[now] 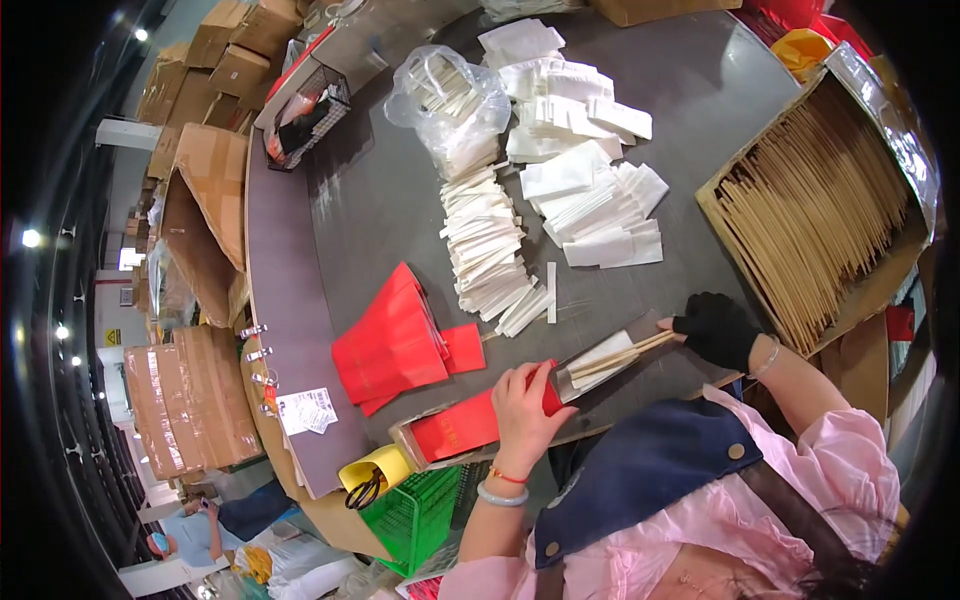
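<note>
Right grip point(716, 331) holds sticks point(628, 353) near table edge point(690, 379).

The place is looking like a packing workshop: taped brown cartons point(190, 405) are standing in piles, ceiling lamps point(31, 238) are shining, and white paper packets point(575, 100) are covering part of a grey worktable point(365, 210).

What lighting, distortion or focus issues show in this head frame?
Head view: fisheye curvature bends the edges of the table, with black corners; ceiling lamps at far left burn out white; the plastic bag shows bright glints; the left hand looks reasonably sharp, while the black-gloved right hand shows little detail.
</note>
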The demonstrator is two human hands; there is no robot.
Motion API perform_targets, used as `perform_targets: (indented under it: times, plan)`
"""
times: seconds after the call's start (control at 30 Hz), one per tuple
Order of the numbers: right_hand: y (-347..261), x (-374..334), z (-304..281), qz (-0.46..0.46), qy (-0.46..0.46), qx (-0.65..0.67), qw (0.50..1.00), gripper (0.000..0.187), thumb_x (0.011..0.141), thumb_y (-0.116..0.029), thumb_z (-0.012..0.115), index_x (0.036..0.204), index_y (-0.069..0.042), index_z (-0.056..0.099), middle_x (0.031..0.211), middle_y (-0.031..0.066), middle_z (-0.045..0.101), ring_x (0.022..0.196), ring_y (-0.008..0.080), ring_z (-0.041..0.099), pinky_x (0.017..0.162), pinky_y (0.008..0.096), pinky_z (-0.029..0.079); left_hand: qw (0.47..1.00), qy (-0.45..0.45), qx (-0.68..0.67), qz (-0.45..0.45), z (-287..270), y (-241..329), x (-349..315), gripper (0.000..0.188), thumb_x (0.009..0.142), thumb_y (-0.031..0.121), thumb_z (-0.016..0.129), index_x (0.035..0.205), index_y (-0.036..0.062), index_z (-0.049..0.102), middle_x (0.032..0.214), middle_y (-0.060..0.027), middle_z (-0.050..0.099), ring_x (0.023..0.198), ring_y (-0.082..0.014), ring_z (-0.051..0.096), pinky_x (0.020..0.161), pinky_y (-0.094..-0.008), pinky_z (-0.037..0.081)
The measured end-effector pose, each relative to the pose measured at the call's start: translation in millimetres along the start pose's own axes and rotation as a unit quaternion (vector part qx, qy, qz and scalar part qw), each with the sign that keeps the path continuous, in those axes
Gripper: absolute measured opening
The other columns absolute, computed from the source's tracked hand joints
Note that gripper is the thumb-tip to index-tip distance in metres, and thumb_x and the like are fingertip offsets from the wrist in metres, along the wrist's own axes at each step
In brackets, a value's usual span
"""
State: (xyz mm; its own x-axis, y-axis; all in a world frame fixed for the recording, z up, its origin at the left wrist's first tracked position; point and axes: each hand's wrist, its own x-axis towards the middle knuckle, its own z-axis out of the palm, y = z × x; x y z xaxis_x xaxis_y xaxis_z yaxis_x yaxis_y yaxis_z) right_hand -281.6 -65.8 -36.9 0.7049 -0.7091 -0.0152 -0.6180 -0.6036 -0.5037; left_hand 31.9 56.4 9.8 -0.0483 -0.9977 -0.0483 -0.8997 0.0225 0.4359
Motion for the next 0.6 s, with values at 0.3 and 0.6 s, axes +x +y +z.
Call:
perform_targets:
  times: [0.3, 0.6]
  plan:
    - [0.1, 15.2, 59.2, 0.035, 0.101, 0.175, 0.979, 0.021, 0.076, -0.011, 0.073, 0.096, -0.008, 0.065, 0.085, 0.013, 0.061, 0.081, 0.0321, 0.06, 0.069, 0.0403, 0.05, 1.0, 0.021, -0.001, 0.011, 18.7, 14.4, 7.8, 0.074, 0.056, 0.018, 0.087, 0.123, 0.0023, 0.059, 0.12, -0.0099, 0.055, 0.113, -0.034, 0.047, 0.096, -0.0449, 0.039]
    - [-66.5, 51.8, 21.5, -0.116, 0.066, -0.047, 0.99, 0.068, 0.056, -0.051, 0.079, 0.108, -0.011, 0.061, 0.102, 0.0098, 0.06, 0.1, 0.0283, 0.057, 0.094, 0.0469, 0.037, 0.992, -0.085, 0.01, 0.095, 2.8, 19.2, 32.3, 0.053, 0.059, 0.008, 0.077, 0.109, 0.0121, 0.063, 0.11, -0.0131, 0.053, 0.104, -0.0345, 0.051, 0.086, -0.0445, 0.044]
